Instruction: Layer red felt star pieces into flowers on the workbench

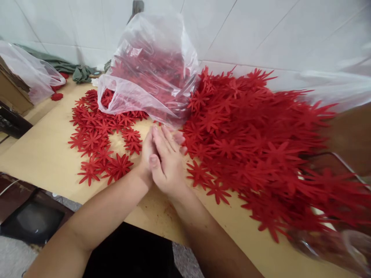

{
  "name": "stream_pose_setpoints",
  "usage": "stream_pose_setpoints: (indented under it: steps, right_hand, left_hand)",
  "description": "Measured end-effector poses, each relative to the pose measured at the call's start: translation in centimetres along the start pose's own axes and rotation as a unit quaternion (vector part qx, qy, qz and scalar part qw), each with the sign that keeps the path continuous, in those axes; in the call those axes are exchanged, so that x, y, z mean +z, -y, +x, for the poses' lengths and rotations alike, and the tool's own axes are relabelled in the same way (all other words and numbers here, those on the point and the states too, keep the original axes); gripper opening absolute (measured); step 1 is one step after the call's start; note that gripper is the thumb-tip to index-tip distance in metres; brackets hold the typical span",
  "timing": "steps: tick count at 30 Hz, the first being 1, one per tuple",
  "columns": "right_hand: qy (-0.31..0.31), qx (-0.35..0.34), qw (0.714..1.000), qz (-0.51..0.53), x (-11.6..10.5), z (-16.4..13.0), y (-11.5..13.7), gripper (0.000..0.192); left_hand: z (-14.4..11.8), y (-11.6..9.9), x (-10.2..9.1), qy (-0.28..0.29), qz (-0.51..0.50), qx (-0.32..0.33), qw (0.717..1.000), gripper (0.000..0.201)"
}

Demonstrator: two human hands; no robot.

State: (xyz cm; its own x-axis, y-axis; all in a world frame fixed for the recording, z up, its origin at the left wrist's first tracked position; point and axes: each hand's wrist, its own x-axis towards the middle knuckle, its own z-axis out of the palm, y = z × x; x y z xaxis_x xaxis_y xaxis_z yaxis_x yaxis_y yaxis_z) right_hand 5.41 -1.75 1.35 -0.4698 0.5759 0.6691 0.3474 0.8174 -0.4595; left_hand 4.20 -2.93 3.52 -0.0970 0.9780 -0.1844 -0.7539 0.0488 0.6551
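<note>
My left hand (147,150) and my right hand (168,160) are pressed together palm to palm above the table. The right lies partly over the left, its fingers together and pointing away from me. Whatever may be between the palms is hidden. Just left of them lies a loose heap of red flower-shaped cutouts (95,141) with narrow petals. On the right spreads a much larger, deeper pile of the same red cutouts (246,143). Behind my hands, a clear plastic bag (156,69) full of red cutouts rests on the table, its handle loop towards the left heap.
The pale wooden table (40,144) meets a white tiled wall (232,34). At the back left are another plastic bag (31,73), a cardboard box (13,87) and dark green cloth (82,73). Clear plastic (333,247) lies at the front right.
</note>
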Motion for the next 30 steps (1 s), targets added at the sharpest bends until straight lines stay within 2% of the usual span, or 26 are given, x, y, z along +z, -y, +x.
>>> stream_pose_setpoints:
  steps: [3,5,7,9,12,14,16,19,21,23,25,27,30]
  right_hand:
    - [-0.040,0.010,0.999,-0.010,-0.9,-0.1,-1.6,0.054]
    - [-0.097,0.033,0.994,-0.035,-1.9,-0.1,-3.2,0.051]
    - [-0.151,0.058,0.985,-0.060,-2.7,0.0,-4.5,0.049]
    - [-0.169,0.074,0.980,-0.074,-3.2,0.0,-5.0,0.047]
    - [-0.137,0.086,0.984,-0.081,-3.2,0.1,-4.8,0.044]
    - [-0.120,0.098,0.985,-0.077,-3.1,0.1,-4.5,0.043]
    - [-0.109,0.118,0.986,-0.049,-2.9,0.0,-4.5,0.045]
    - [-0.076,0.147,0.986,0.031,-2.8,-0.2,-5.0,0.050]
    - [-0.055,0.141,0.987,0.051,-2.8,-0.3,-5.3,0.050]
    - [-0.048,0.127,0.990,0.045,-2.8,-0.2,-5.3,0.042]
    - [-0.056,0.133,0.988,0.046,-2.9,-0.1,-5.3,0.030]
    - [-0.081,0.169,0.980,0.071,-2.9,0.0,-5.4,0.020]
    - [-0.119,0.242,0.951,0.148,-2.9,0.1,-5.5,0.014]
  left_hand:
    - [0.3,0.4,-0.9,0.026,-0.007,-0.062,0.998,0.047]
    - [0.6,0.3,-1.5,0.069,0.003,-0.145,0.987,0.044]
    - [0.9,-0.1,-1.7,0.091,0.037,-0.187,0.977,0.039]
    - [1.3,-0.6,-1.8,0.065,0.070,-0.163,0.982,0.028]
    - [2.1,-1.7,-2.1,-0.015,0.055,-0.082,0.995,0.010]
    - [2.7,-2.6,-2.7,-0.049,0.036,-0.037,0.997,0.008]
    - [3.2,-3.4,-3.4,-0.059,0.033,-0.003,0.998,0.009]
    - [3.5,-4.0,-4.1,-0.049,0.038,0.019,0.998,0.008]
    - [3.5,-4.0,-4.2,-0.036,0.046,0.006,0.998,0.011]
    - [3.4,-3.9,-4.1,-0.017,0.067,-0.010,0.998,0.018]
    - [3.4,-3.7,-3.9,0.009,0.092,-0.012,0.996,0.020]
    - [3.2,-3.7,-3.8,0.031,0.112,-0.008,0.993,0.021]
    - [3.0,-3.8,-3.6,0.025,0.167,0.014,0.985,0.019]
